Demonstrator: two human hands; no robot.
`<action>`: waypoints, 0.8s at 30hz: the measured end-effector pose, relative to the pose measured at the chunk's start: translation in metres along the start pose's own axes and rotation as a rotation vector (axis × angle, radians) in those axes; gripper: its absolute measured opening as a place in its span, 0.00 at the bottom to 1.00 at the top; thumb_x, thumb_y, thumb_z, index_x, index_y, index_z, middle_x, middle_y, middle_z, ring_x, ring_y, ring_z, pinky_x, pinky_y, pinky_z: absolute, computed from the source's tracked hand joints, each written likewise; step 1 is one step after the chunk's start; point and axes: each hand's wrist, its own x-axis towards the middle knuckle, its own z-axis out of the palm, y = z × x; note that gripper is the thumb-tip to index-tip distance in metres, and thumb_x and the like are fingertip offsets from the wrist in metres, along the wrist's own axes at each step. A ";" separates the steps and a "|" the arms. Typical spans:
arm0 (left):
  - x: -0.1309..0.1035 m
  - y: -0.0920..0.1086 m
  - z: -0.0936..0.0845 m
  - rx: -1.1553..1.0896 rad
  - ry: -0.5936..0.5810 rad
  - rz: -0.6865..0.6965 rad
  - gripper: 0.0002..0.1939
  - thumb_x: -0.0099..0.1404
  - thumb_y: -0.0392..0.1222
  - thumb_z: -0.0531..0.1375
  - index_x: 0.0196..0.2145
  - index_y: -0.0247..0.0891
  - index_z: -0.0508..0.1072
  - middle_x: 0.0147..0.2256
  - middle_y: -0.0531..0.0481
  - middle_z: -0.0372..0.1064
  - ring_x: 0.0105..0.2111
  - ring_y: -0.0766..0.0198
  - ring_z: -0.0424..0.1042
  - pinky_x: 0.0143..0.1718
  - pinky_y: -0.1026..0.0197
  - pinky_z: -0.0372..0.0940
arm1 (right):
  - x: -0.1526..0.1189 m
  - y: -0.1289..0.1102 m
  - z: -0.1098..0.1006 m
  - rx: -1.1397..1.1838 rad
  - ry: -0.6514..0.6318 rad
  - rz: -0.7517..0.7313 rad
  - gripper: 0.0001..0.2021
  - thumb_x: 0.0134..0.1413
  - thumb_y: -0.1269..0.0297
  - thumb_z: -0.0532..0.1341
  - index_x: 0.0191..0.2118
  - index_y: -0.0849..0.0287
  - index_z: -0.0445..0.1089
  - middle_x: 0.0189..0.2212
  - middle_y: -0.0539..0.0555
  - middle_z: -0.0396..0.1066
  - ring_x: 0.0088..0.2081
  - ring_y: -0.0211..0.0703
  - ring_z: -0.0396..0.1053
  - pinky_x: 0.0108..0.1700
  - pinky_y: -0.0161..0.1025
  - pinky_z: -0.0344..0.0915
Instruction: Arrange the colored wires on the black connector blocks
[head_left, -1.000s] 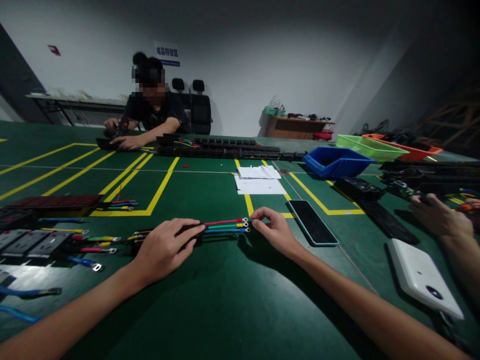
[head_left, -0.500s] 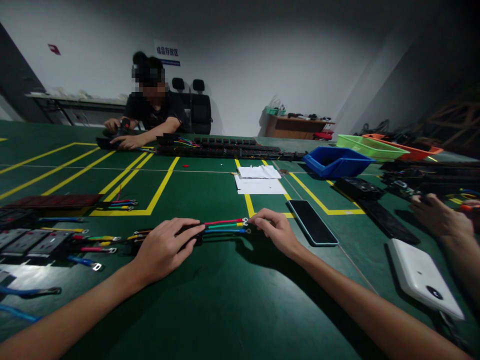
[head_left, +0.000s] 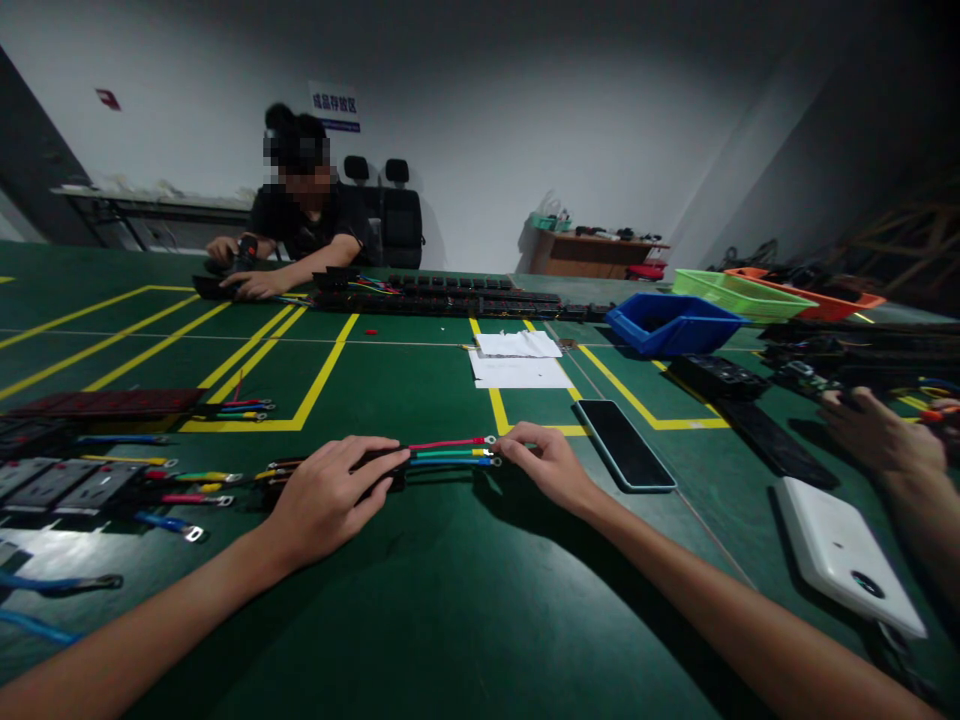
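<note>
My left hand (head_left: 337, 490) lies curled over a black housing (head_left: 395, 478), mostly hidden beneath the palm and fingers. Out of its right end run a red wire (head_left: 446, 443), a green wire (head_left: 450, 454) with a yellow sleeve, and a blue wire (head_left: 448, 463), close together and each tipped with a metal terminal. At those tips my right hand (head_left: 551, 468) has thumb and forefinger pinched on a wire terminal (head_left: 490, 453); the fingertips partly cover it. A phone (head_left: 628, 447) lies just right of my right hand.
Socket strips (head_left: 75, 488) with loose lugged wires lie at left. White papers (head_left: 521, 372), a blue bin (head_left: 667, 325) and a white device (head_left: 847, 555) are on the green table. A co-worker's hand (head_left: 885, 440) is at right; another person (head_left: 307, 215) works across the table.
My right fingertips have shifted slightly down and left at the terminals. The yellow-sleeved wire's tip now shows lower, nearer the blue one. My left hand stays put.
</note>
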 end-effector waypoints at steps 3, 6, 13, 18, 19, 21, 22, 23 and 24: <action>0.000 0.000 0.000 -0.001 -0.005 -0.001 0.21 0.73 0.39 0.56 0.62 0.44 0.69 0.55 0.42 0.71 0.50 0.53 0.73 0.46 0.49 0.70 | 0.000 0.001 0.001 -0.027 0.005 -0.003 0.13 0.62 0.58 0.60 0.33 0.58 0.79 0.32 0.54 0.77 0.36 0.45 0.73 0.38 0.40 0.64; -0.001 0.000 0.000 -0.002 0.001 -0.001 0.21 0.73 0.39 0.57 0.62 0.44 0.69 0.55 0.42 0.71 0.49 0.53 0.73 0.46 0.49 0.70 | -0.001 0.002 0.002 -0.027 -0.004 0.009 0.14 0.62 0.58 0.59 0.32 0.58 0.78 0.31 0.54 0.76 0.36 0.45 0.72 0.38 0.39 0.64; -0.001 -0.001 0.002 0.000 0.007 -0.001 0.22 0.72 0.39 0.57 0.62 0.45 0.69 0.56 0.43 0.71 0.50 0.53 0.73 0.46 0.50 0.70 | -0.002 0.002 -0.001 0.024 0.083 -0.023 0.12 0.61 0.59 0.60 0.38 0.58 0.80 0.33 0.54 0.75 0.34 0.42 0.70 0.34 0.38 0.63; -0.001 -0.001 0.002 0.000 0.004 -0.004 0.22 0.73 0.39 0.57 0.62 0.45 0.69 0.55 0.43 0.71 0.50 0.53 0.73 0.46 0.50 0.70 | -0.003 -0.001 -0.003 0.069 0.058 -0.062 0.12 0.61 0.60 0.60 0.40 0.57 0.81 0.36 0.54 0.75 0.35 0.42 0.70 0.32 0.36 0.62; -0.002 -0.001 0.002 -0.001 0.003 -0.007 0.22 0.73 0.39 0.57 0.62 0.45 0.69 0.56 0.43 0.71 0.50 0.53 0.73 0.46 0.50 0.70 | -0.003 -0.001 -0.003 0.079 0.055 -0.061 0.12 0.61 0.60 0.60 0.40 0.57 0.80 0.36 0.54 0.75 0.35 0.42 0.70 0.31 0.36 0.61; -0.002 -0.001 0.002 -0.001 0.002 -0.009 0.22 0.73 0.39 0.57 0.62 0.45 0.69 0.56 0.43 0.71 0.50 0.53 0.73 0.46 0.50 0.70 | -0.003 0.000 -0.003 0.085 0.045 -0.043 0.11 0.61 0.60 0.60 0.39 0.57 0.80 0.36 0.54 0.75 0.34 0.42 0.70 0.30 0.36 0.61; -0.002 -0.001 0.001 -0.001 0.003 -0.008 0.22 0.73 0.39 0.57 0.62 0.45 0.70 0.56 0.43 0.71 0.50 0.53 0.73 0.46 0.50 0.70 | -0.003 0.000 -0.003 0.081 0.045 -0.027 0.11 0.60 0.61 0.60 0.39 0.57 0.80 0.35 0.54 0.76 0.33 0.41 0.70 0.30 0.36 0.61; -0.002 -0.001 0.001 0.000 0.003 -0.006 0.22 0.73 0.39 0.57 0.62 0.45 0.70 0.56 0.43 0.71 0.50 0.53 0.73 0.46 0.50 0.70 | -0.002 0.001 -0.002 0.074 0.051 -0.009 0.11 0.60 0.60 0.60 0.38 0.58 0.80 0.34 0.54 0.76 0.32 0.41 0.70 0.31 0.36 0.62; -0.001 -0.001 0.001 0.002 0.005 -0.002 0.21 0.73 0.39 0.56 0.62 0.45 0.70 0.55 0.43 0.71 0.50 0.53 0.73 0.46 0.50 0.70 | -0.002 0.001 -0.002 0.068 0.062 0.008 0.11 0.60 0.60 0.60 0.37 0.58 0.79 0.33 0.54 0.76 0.32 0.41 0.70 0.31 0.36 0.62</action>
